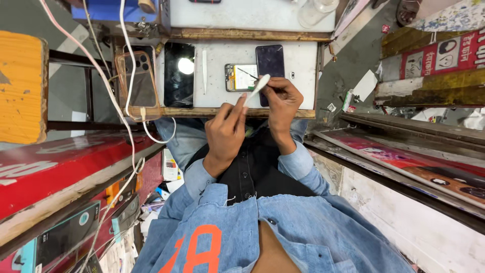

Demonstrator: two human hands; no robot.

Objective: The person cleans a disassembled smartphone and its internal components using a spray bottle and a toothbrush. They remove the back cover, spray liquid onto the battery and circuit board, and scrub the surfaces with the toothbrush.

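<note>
Grip status: both my hands clench one white pry tool point(256, 87), left hand point(226, 132) low, right hand point(283, 98) steadying it above the dark phone point(270, 61) at the counter's point(303, 76) near edge.

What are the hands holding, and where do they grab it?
Both hands, left hand and right hand, hold a small white plastic tool; fingers pinch its lower end.

On the pale grey work mat point(303, 71), my white plastic pry tool point(256, 89) crosses a glossy black phone point(270, 63), left of it an opened phone point(241, 77) showing yellow and white, further left a black screen point(179, 75), beyond the mat a clear amber-tinted case point(137, 83).
</note>
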